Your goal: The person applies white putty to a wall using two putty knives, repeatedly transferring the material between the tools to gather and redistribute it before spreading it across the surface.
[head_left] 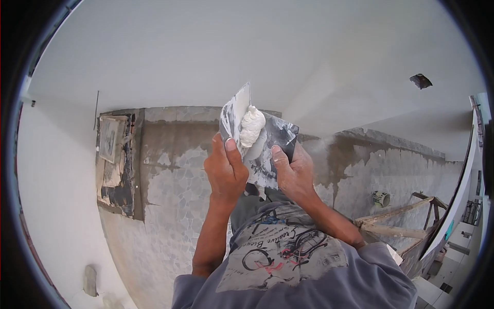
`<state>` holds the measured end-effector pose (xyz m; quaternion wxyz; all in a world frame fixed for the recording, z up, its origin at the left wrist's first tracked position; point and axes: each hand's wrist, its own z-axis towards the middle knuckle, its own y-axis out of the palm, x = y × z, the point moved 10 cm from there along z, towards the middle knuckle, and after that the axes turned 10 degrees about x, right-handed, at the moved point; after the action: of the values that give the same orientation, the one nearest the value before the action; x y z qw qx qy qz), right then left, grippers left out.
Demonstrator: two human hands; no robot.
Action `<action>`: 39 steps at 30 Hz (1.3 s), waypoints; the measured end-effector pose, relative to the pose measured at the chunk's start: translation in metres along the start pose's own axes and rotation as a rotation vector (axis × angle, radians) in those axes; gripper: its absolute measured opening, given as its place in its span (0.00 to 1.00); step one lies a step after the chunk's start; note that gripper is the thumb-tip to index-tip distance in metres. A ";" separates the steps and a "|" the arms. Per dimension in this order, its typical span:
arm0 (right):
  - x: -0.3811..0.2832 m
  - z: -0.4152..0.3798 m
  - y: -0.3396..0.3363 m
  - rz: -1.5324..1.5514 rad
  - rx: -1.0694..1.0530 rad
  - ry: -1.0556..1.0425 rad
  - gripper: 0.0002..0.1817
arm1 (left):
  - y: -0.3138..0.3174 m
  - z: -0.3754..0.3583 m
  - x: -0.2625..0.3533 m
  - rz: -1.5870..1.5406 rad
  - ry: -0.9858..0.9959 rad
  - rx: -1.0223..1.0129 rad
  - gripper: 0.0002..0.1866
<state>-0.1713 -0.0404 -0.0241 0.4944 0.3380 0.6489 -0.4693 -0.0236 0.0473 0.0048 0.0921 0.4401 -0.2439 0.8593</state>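
Note:
My left hand point(226, 167) is closed round a thin plate point(234, 110) smeared with white paste, its thumb pressed on the near face. My right hand point(296, 172) grips a dark, paste-streaked plate point(280, 135), thumb on top and fingers hidden beneath. Between the two plates, near the middle of the view, sits a thick lump of white paste point(252, 126). The plates are close together, and the paste hides where they meet.
A white wall point(206, 56) rises ahead, with a dark hole point(421, 81) at upper right. A framed recess point(117, 165) is at left. Lower right hold a bucket point(381, 199) and wooden poles point(393, 230). Grey patterned flooring point(175, 206) lies below.

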 end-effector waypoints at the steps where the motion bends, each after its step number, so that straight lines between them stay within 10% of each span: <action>1: -0.002 0.002 0.000 0.013 0.006 -0.028 0.14 | 0.001 -0.003 0.002 0.023 0.012 -0.018 0.14; 22: 0.059 0.011 0.021 0.560 0.003 0.401 0.14 | 0.005 -0.039 -0.001 0.300 0.083 -0.339 0.18; 39: 0.051 0.028 0.028 0.601 -0.132 0.390 0.16 | 0.003 -0.036 -0.010 0.202 0.054 -0.597 0.46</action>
<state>-0.1511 -0.0588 -0.0833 0.4977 0.5642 0.6317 -0.1869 -0.0446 0.0636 -0.0224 0.1379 0.3440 -0.5254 0.7659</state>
